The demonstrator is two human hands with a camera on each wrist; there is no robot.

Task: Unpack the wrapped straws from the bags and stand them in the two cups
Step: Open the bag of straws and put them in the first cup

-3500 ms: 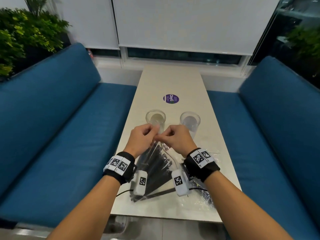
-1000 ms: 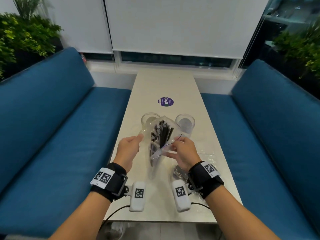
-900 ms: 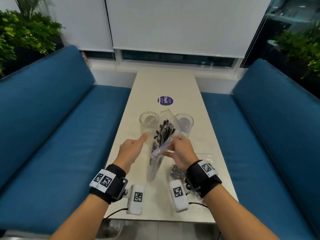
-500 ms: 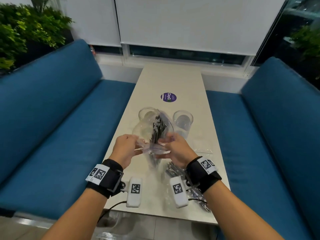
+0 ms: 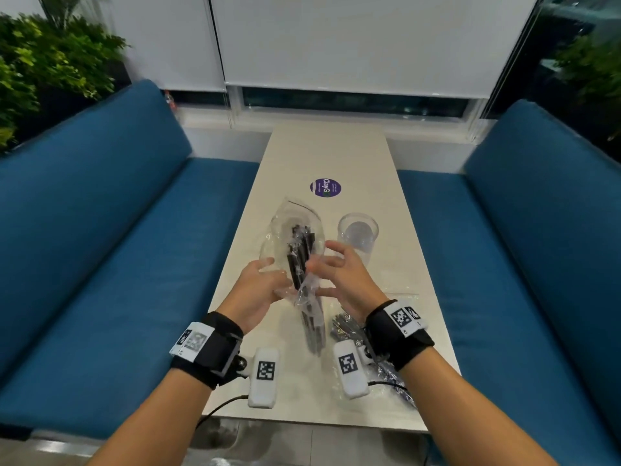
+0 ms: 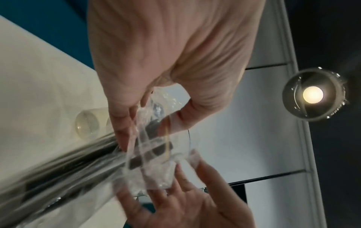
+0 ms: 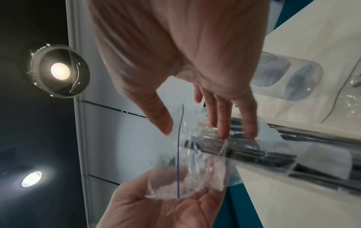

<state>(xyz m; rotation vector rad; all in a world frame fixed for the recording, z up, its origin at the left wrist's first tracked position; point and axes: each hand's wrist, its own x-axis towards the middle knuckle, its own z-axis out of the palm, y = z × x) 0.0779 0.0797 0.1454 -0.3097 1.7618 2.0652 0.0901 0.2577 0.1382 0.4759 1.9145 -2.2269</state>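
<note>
Step in hand: freeing the straws from the opened bag, held tilted above the surface. The left hand pinches the bag mouth; the right hand, fingers spread, touches the bundle beside it. The next move likely calls for gripping the exposed straw ends and drawing them out. Beyond stands one cup; the bag hides the other.

The head view looks forward and down from above onto the table, taking in both forearms. Each wrist view sits close under its palm, looking along the fingers and partly up at ceiling lights. All three views share the bag held between the hands.
</note>
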